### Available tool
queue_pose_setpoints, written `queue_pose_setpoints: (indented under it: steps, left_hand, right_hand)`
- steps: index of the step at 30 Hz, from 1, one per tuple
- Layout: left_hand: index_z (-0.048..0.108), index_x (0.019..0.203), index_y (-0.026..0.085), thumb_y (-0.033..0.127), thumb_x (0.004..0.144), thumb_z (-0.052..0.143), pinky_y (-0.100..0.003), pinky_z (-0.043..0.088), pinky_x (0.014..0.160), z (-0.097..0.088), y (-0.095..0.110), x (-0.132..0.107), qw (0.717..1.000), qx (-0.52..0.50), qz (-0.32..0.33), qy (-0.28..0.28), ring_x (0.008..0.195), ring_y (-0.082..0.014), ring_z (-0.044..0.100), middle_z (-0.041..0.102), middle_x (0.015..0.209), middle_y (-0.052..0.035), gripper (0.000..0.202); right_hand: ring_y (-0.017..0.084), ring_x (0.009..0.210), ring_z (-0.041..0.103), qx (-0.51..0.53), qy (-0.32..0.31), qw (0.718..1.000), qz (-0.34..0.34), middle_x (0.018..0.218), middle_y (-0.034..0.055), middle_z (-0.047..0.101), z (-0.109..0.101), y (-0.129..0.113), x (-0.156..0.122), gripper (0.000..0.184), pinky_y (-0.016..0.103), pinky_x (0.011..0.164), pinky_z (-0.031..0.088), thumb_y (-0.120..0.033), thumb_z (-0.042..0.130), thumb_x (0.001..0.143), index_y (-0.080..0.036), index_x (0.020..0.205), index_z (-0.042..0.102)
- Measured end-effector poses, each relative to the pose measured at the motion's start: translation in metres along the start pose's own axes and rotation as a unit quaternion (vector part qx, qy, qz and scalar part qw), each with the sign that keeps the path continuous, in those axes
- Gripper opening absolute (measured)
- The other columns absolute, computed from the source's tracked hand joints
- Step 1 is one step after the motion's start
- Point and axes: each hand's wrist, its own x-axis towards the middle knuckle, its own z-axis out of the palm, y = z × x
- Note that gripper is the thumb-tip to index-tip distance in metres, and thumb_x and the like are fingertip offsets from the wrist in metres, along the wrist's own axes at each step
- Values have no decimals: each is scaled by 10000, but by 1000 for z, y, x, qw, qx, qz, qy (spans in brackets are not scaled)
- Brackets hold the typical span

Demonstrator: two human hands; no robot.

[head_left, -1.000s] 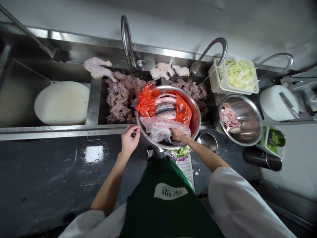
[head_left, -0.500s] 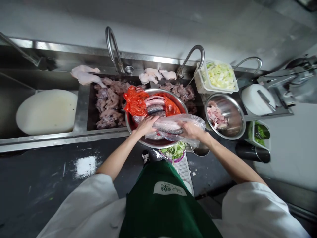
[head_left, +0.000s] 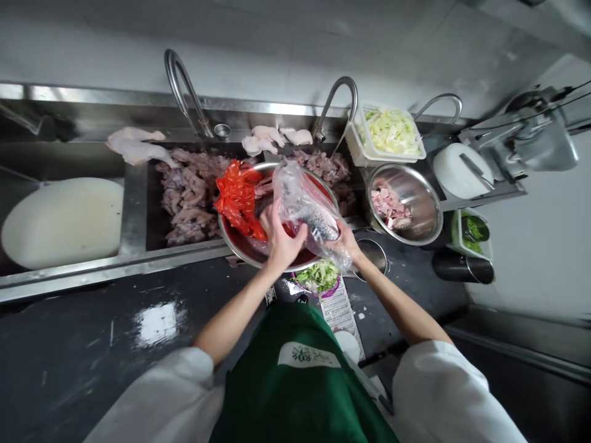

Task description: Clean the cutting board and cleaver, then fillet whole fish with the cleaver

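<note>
We've got both hands on the move-side of the clear bag, and here's the grip: our right hand point(head_left: 344, 243) is closed around its lower right end, plastic bunched beneath the fingers. Inside the clear bag point(head_left: 293, 191) we see a dark, speckled fish point(head_left: 321, 220), lying at a slant. Our left hand point(head_left: 282, 240) is up against the bag's left side, thumb spread from the fingers; whether it pinches the plastic, we cannot tell.

All of that hangs above the big metal bowl point(head_left: 243, 257), which straddles the front edge of the sink point(head_left: 133, 206). In the bowl, just left of the clear bag, sits a crumpled red bag point(head_left: 237, 194).

Behind, in the sink, we spot heaped raw meat point(head_left: 191, 191), with chicken legs point(head_left: 263, 138) up on the back ledge. Over to our right, a 2nd metal bowl point(head_left: 425, 212) carries pink meat pieces point(head_left: 390, 206), and near it a white basket point(head_left: 362, 152) brims with chopped leaves point(head_left: 392, 130). Farther right, a knife point(head_left: 475, 169) rests on a round white board point(head_left: 450, 175).
</note>
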Motion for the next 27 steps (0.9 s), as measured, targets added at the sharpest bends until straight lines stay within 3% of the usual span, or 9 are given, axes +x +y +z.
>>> queue_pose_setpoints:
  steps: [2,4,7,9,13,18,22,25,27]
  left_hand:
    - [133,1691,305,414,816,857,-598,343,1276,25,3,-39,991,-92,-87,-37,1512,-356,403,343,1653,-177,1141]
    - [150,1687,318,463,806,866,-577,416,1238,46,-4,-68,958,-198,-169,-121,1454,-338,500,423,1625,-160,1144]
    - [286,1650,295,472,788,876,-535,513,1166,63,-20,-92,887,-321,-231,-236,1335,-313,626,565,1535,-138,1060]
    - [348,1624,251,432,747,906,-500,549,1125,65,-27,-97,867,-338,-240,-277,1266,-305,677,630,1473,-155,1055]
    - [495,1534,188,306,765,859,-437,574,1079,61,-26,-100,882,-287,-218,-304,1178,-281,723,698,1386,-160,859]
    - [726,1198,152,298,862,725,-363,588,952,71,-15,-106,934,-188,-157,-262,1004,-250,748,790,1130,-105,366]
    - [727,1050,157,343,905,684,-336,581,832,106,1,-122,942,-116,-137,-285,862,-232,726,776,942,-80,240]
    - [724,1030,153,182,845,684,-397,571,944,138,17,-156,932,-59,-68,-352,996,-276,709,758,1042,-126,191]
    - [726,1041,144,34,739,657,-423,538,1044,156,24,-187,916,-36,-18,-398,1128,-300,678,734,1155,-157,328]
  right_hand:
    - [309,1079,677,70,34,997,18,1136,100,733,13,2,-2,726,443,978,574,-483,891,538,-184,1155,654]
    - [261,1003,684,131,56,989,41,1096,74,735,23,-1,-7,666,399,917,586,-481,871,566,-205,1128,644]
    - [197,877,678,199,65,974,83,1010,25,745,25,-10,-18,581,333,824,588,-464,849,614,-230,1104,641]
    - [183,827,676,229,72,966,100,961,10,754,20,-15,-28,535,309,788,584,-464,848,622,-229,1059,647]
    - [192,717,676,280,67,945,152,824,4,747,-4,-16,-53,492,314,690,571,-494,839,626,-216,985,649]
    - [159,586,623,321,58,923,205,707,-3,717,-48,1,-98,454,282,578,533,-405,882,556,-199,892,657]
    - [162,615,646,333,66,915,215,756,13,738,-84,26,-150,457,277,588,546,-366,880,555,-193,921,668]
    - [185,611,655,356,64,904,227,731,40,728,-104,45,-192,411,300,567,551,-428,835,611,-196,890,641]
    - [221,650,682,376,63,895,232,722,60,721,-113,56,-216,402,333,573,571,-474,798,643,-201,881,622]
